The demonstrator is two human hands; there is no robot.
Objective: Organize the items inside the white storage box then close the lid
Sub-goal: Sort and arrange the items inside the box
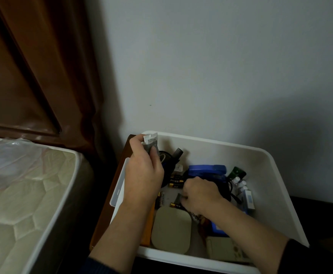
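Both hands inside the open white storage box [268, 175] by the wall, next to a mattress [23, 184].

Box sits w/ lid off; a white lid-like panel [120, 186] leans just outside its left wall. Inside: loose batteries [176, 181] near the middle, a blue stapler [207, 170] behind them, a beige rounded pad [171, 230] at the front, small bottles [240, 183] on the right, black comb [178, 153] at the back. Left hand [143, 171] is raised over the box's back-left corner, its grip clamped on a small grey-white packet [151, 143]. Right hand [199, 192] is low among the items, fingers curled together at a dark green piece [178, 197] beside 1 battery; can't tell if it's actually pinched.
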